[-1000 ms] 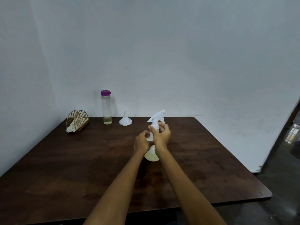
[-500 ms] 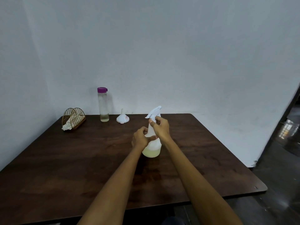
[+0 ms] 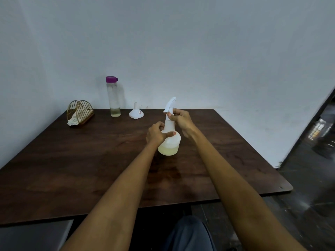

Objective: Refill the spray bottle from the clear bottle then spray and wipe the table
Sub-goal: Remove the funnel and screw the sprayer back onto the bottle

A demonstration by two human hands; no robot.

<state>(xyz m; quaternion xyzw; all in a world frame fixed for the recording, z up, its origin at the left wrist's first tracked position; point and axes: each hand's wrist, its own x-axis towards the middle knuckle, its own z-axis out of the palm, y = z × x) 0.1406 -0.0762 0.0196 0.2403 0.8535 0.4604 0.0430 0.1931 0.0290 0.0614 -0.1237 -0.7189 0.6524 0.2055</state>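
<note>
I am gripping the upright spray bottle (image 3: 169, 140) mid-desk: left hand (image 3: 156, 134) clasping its body, right hand (image 3: 181, 120) directly above, clenching the neck collar.

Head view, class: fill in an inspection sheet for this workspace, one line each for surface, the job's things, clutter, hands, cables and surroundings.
Surface: dark wooden table, no spills visible.
Job's things: spray bottle upright at mid-table, pale yellowish liquid low in it, trigger head on; clear bottle with purple cap standing at the far edge, a little liquid at its bottom; white funnel upside down beside it; cloth in a gold wire holder at the far left.
Clutter: nothing seen.
Hands: left hand grips the bottle's shoulder; right hand grips its neck under the trigger head.
Cables: nothing seen.
Surroundings: plain pale wall; dark floor at right.
</note>
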